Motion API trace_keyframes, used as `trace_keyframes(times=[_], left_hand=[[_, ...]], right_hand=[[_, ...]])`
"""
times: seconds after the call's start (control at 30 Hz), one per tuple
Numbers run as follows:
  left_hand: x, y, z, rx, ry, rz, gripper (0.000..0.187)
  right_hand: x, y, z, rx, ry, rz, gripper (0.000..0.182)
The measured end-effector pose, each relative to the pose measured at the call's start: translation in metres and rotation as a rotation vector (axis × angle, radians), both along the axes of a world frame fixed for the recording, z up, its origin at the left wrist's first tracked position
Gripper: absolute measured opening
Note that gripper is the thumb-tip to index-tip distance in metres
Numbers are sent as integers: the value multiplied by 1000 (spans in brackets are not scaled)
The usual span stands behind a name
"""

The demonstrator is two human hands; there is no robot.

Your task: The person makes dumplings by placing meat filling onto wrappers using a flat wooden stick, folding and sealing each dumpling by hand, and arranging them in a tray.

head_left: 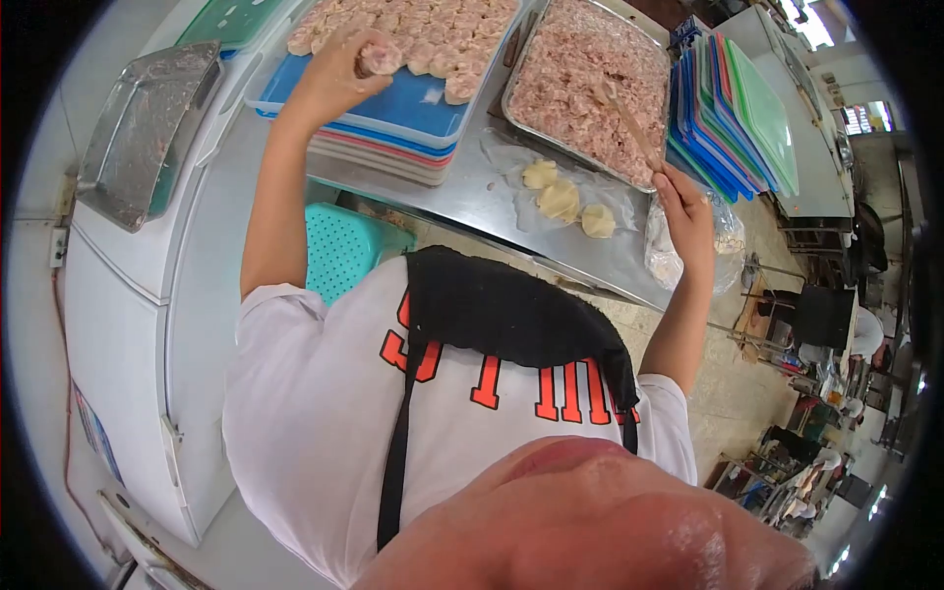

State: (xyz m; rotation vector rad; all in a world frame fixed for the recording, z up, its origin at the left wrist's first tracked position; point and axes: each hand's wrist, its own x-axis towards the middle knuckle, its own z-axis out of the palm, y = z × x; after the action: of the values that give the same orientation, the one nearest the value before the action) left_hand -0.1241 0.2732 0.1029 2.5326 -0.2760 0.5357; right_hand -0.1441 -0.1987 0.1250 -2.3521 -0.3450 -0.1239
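My left hand (334, 84) is closed around a meat-filled dumpling (379, 57), above a blue tray (393, 108). Rows of similar dumplings (423, 29) cover the tray's far part. In my right hand (685, 211) is a thin wooden spatula (634, 128), its far end in the minced meat. The minced meat (580, 74) fills a metal tray (509, 106) to the right of the dumplings. Between my hands, several round dough wrappers (559, 200) lie on a plastic sheet (506, 157) near the table's edge.
More stacked trays (383, 157) support the blue one. Coloured plastic lids or trays (733, 118) stand at the right. An empty-looking metal pan (147, 138) rests on the white freezer (118, 285) at the left. Below the table is a turquoise stool (344, 251).
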Motion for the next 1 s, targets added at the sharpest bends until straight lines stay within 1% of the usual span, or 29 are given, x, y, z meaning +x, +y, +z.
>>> trace_keyframes(times=[0.07,0.13,0.2,0.23,0.27,0.33,0.47,0.53,0.57,0.63,0.67,0.73,0.77,0.83,0.87,0.93,0.97,1.0], left_hand=[[1,-12,-3,11,28,-25,55],[3,-29,-5,21,55,-49,58],[4,-45,-8,23,134,-67,65],[8,-47,-20,69,-9,-138,74],[9,-49,-24,69,-9,-141,74],[2,-60,-17,61,39,-113,80],[7,-69,-16,61,75,-80,82],[16,-71,-19,41,-30,-94,83],[15,-70,-18,43,-30,-89,83],[8,-64,-10,-86,90,-102,81],[6,-61,-7,-85,91,-92,81],[1,-57,-4,-100,191,-10,77],[2,-55,-5,-98,193,0,77],[11,-50,-9,-63,333,74,73],[12,-52,-10,-60,339,74,73],[20,-57,-14,-74,159,85,75],[26,-50,-19,-74,161,78,73],[28,-48,-21,-71,169,56,73]], right_hand=[[-4,-3,-8,22,-26,-2,31],[-7,-3,-11,100,39,-40,32],[-8,1,-8,105,62,-48,32],[-8,2,-7,111,82,-53,33],[-8,3,-7,112,82,-57,33],[-6,2,-8,109,8,-20,32],[0,-6,-9,74,9,1,34],[4,-8,-3,-20,129,-62,36],[8,-13,-5,-19,129,-57,36],[18,-24,-11,-26,52,34,37],[23,-30,-15,-25,54,45,37],[35,-45,-19,-23,114,64,35],[42,-52,-20,-21,116,74,35],[54,-67,-21,-50,277,74,35],[59,-71,-21,-48,283,74,35],[69,-82,-24,-68,231,119,35],[83,-96,-35,-175,84,151,35],[97,-109,-41,-172,93,129,35]])
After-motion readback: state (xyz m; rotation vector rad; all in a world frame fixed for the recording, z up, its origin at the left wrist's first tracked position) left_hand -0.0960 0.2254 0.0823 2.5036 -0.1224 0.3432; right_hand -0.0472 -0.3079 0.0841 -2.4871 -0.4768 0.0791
